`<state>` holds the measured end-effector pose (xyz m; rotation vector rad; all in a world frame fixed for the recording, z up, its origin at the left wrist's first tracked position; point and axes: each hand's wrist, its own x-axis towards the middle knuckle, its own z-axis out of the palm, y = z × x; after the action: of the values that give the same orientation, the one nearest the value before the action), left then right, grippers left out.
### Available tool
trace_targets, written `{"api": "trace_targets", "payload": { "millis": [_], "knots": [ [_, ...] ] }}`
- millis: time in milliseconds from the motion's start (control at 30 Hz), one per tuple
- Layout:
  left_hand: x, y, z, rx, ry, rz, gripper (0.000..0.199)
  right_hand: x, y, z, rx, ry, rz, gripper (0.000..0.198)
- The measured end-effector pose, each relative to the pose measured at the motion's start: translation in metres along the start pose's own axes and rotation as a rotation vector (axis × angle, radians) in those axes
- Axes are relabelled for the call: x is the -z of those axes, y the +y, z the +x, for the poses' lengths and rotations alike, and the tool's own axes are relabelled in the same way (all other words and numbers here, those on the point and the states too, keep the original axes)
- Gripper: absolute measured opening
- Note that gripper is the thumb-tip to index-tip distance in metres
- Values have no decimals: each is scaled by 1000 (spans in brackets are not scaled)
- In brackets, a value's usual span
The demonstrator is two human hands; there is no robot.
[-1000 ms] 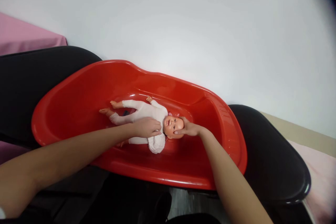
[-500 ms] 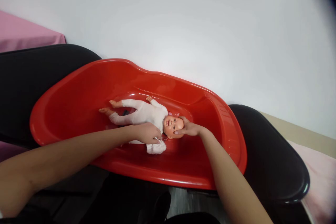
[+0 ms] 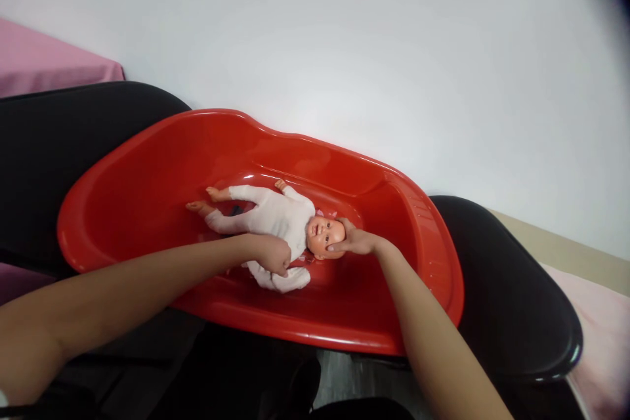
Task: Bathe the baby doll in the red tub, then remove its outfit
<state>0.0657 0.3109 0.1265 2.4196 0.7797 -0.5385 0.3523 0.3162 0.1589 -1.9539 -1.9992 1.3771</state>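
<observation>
Baby doll (image 3: 283, 207) lies face up in the red baby bathtub (image 3: 315, 338), its head clasped by the right hand (image 3: 358, 241), thumb and fingers around it. The left hand (image 3: 274, 254) curls against white cloth (image 3: 295, 280); I cannot tell whether it pinches. The step looks like handling cloth, which calls for a steady head. The near rim lies just below both hands; more room opens beyond the left.

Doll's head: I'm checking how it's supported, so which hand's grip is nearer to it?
Right. The right grip cups the crown of the doll's head; the left grip is apart from it, by the white cloth.
</observation>
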Motion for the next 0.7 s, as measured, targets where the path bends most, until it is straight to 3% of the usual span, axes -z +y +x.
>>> {"api": "trace_targets", "payload": {
  "millis": [100, 400, 700],
  "knots": [
    [2, 0, -1, 53, -110, -22, 31, -1, -3, -2, 7, 6, 13, 127],
    [-2, -9, 4, 97, -217, -115, 40, -1, -5, -3, -7, 23, -27, 126],
    [-4, -8, 3, 89, -198, -108, 41, -2, -1, 1, -4, 27, -27, 125]
  ]
}}
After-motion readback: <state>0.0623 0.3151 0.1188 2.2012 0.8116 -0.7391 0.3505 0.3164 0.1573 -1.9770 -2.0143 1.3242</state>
